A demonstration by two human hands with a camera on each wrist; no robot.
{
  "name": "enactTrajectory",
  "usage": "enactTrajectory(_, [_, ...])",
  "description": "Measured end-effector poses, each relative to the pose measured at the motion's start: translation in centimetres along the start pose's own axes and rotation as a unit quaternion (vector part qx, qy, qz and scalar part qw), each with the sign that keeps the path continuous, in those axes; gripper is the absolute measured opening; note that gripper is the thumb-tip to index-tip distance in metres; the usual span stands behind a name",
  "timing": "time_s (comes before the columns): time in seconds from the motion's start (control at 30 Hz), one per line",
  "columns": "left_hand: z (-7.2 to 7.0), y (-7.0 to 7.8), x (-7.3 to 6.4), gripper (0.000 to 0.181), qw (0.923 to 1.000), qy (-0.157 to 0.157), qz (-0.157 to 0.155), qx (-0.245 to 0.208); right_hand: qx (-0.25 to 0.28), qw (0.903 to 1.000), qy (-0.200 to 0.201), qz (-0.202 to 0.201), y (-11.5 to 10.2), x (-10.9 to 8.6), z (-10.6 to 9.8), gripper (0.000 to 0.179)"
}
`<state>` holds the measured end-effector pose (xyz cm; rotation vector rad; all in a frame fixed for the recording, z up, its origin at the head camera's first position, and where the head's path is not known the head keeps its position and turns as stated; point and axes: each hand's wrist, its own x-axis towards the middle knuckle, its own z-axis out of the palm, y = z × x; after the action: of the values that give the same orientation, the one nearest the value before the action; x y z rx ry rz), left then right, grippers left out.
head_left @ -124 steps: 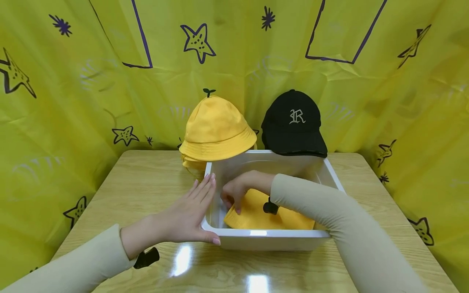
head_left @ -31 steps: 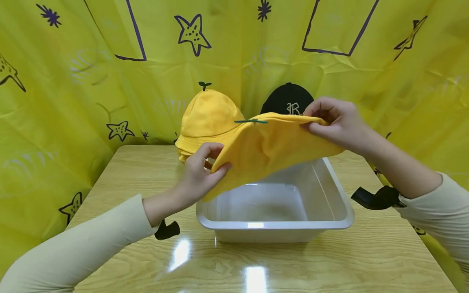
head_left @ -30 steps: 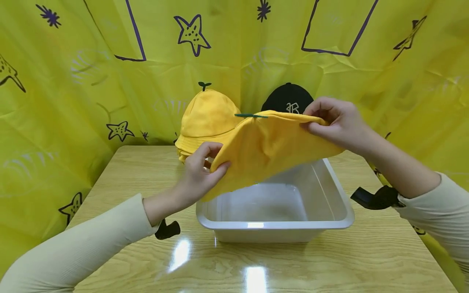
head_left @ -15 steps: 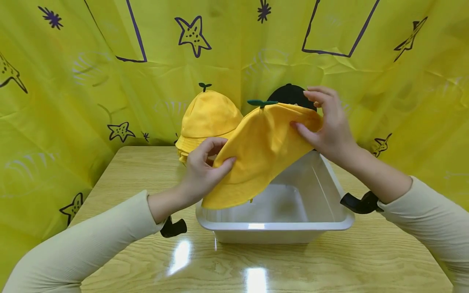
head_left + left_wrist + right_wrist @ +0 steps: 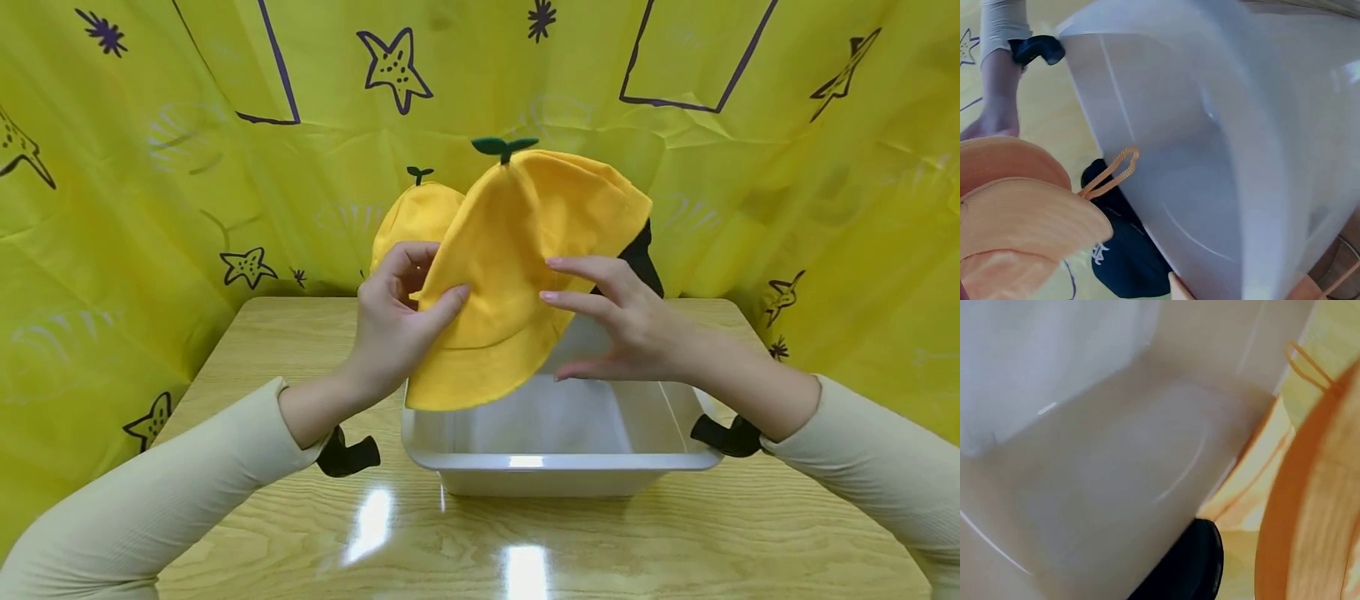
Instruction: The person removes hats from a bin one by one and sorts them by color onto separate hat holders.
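A yellow bucket hat (image 5: 487,292) with a green sprout on its crown is held up over the white bin (image 5: 600,461), partly folded. My left hand (image 5: 382,325) pinches its left side, thumb in front and fingers behind. At the hat's right, my right hand (image 5: 645,321) has its fingers spread, two fingertips right at the cloth and the thumb well apart below. A loop of cord (image 5: 1113,175) hangs from the brim in the left wrist view. The bare bin floor (image 5: 1110,462) shows in the right wrist view.
Behind the held hat stands another yellow sprout hat (image 5: 412,221), mostly covered. A black cap (image 5: 1125,262) with a white letter sits by the bin's far side. The wooden table (image 5: 300,517) meets a yellow patterned curtain (image 5: 315,192) at the back.
Earlier the right hand reached into the bin at the yellow hat; then both hands held it stretched above. Now the hat is raised, more upright, and the right hand has released its edge.
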<state>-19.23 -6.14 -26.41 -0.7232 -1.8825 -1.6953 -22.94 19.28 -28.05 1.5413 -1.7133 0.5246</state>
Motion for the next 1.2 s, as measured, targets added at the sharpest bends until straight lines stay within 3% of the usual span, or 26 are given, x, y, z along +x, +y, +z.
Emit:
enactTrajectory(0.1, [0.0,0.4,0.6,0.032,0.9992,0.021,-0.022,-0.026,-0.016,0.9983,-0.055,0.015,0.0,0.1,0.6,0.073])
enactTrajectory(0.17, [0.0,0.8,1.1,0.033,0.9977,0.031,-0.043,-0.043,-0.023,0.9972,-0.068,0.021,0.0,0.2,1.0,0.073])
enactTrajectory(0.27, [-0.1,1.3,1.8,0.034,0.9941,0.041,-0.073,-0.068,-0.012,0.9974,-0.062,0.035,0.1,0.5,1.6,0.071])
enactTrajectory(0.4, [-0.4,1.9,2.8,0.036,0.9898,0.04,-0.09,-0.102,0.036,0.998,-0.017,0.049,0.3,0.8,1.9,0.041])
enactTrajectory(0.5, [-0.6,2.0,3.1,0.037,0.988,0.004,-0.086,-0.129,0.053,0.9956,0.036,0.068,0.2,1.0,2.0,0.023])
enactTrajectory(0.57, [-0.6,1.8,3.0,0.045,0.987,-0.044,-0.067,-0.139,0.052,0.9913,0.076,0.094,0.1,1.1,2.1,0.023])
enactTrajectory(0.63, [-0.7,1.2,2.7,0.064,0.9849,-0.105,-0.041,-0.131,0.058,0.9831,0.115,0.13,0.1,1.2,2.2,0.015])
enactTrajectory(0.7, [-0.6,0.6,2.3,0.092,0.9837,-0.156,0.003,-0.089,0.075,0.9718,0.152,0.164,0.0,1.4,2.3,0.011])
enactTrajectory(0.77, [-0.3,0.0,1.8,0.118,0.9809,-0.185,0.053,-0.026,0.09,0.9591,0.185,0.194,0.0,1.5,2.5,0.019])
enactTrajectory(0.83, [0.0,-0.5,1.3,0.132,0.9749,-0.191,0.103,0.051,0.101,0.947,0.212,0.219,-0.1,1.7,2.6,0.026])
enactTrajectory(0.9, [0.6,-1.1,1.0,0.141,0.9652,-0.176,0.144,0.129,0.109,0.9364,0.234,0.238,-0.2,1.9,2.9,0.023])
enactTrajectory(0.97, [1.4,-1.7,0.6,0.148,0.9565,-0.158,0.162,0.184,0.112,0.9282,0.249,0.253,-0.3,2.0,3.1,0.021])
enactTrajectory(1.07, [2.4,-2.5,0.2,0.152,0.9437,-0.142,0.156,0.255,0.125,0.9201,0.265,0.26,-0.3,2.3,3.4,0.019])
enactTrajectory(1.2, [2.7,-3.2,0.0,0.134,0.9353,-0.149,0.143,0.287,0.133,0.9119,0.276,0.273,-0.5,2.5,3.6,0.019])
